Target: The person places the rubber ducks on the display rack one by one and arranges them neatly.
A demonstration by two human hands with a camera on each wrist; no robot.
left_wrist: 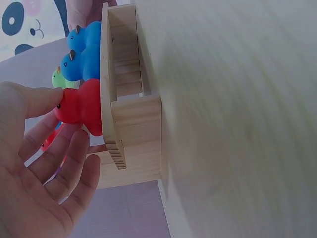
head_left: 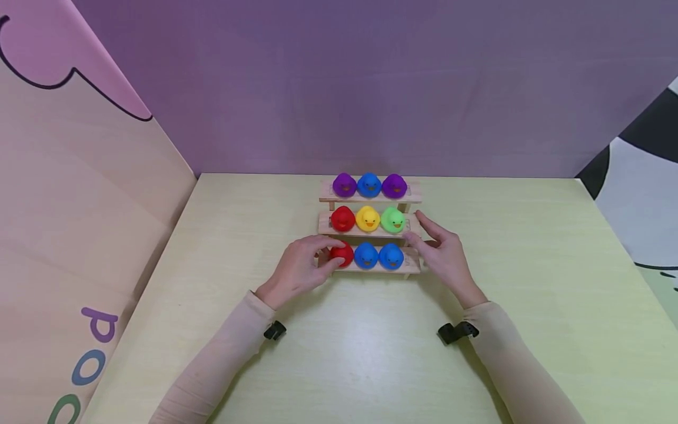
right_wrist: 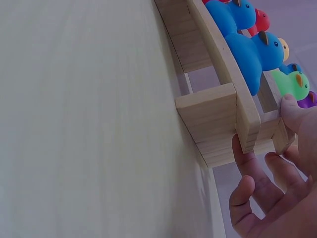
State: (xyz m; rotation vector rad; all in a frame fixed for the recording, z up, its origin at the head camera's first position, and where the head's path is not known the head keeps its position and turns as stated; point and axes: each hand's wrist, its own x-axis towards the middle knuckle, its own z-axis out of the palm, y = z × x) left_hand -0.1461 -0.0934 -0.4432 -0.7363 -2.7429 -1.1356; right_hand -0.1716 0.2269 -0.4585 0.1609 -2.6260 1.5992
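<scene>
A three-step wooden rack [head_left: 415, 227] carries rows of small toy ducks. My left hand [head_left: 302, 265] pinches the red duck [head_left: 346, 254] at the left end of the lowest step, thumb on one side and fingers on the other. In the left wrist view, that red duck [left_wrist: 89, 106] stands at the plank's end beside a blue duck [left_wrist: 89, 64]. My right hand [head_left: 442, 253] holds the rack's right end. In the right wrist view, its thumb [right_wrist: 292, 111] lies on the middle step's end, and a fingertip touches the lowest plank's end [right_wrist: 250, 131].
On the middle step sit a red [head_left: 342, 219], a yellow [head_left: 368, 218] and a green duck [head_left: 393, 220]. The top step holds a blue duck [head_left: 369, 185] between two purple ones. Behind the pale table [head_left: 360, 353] rises a purple panel [head_left: 371, 88].
</scene>
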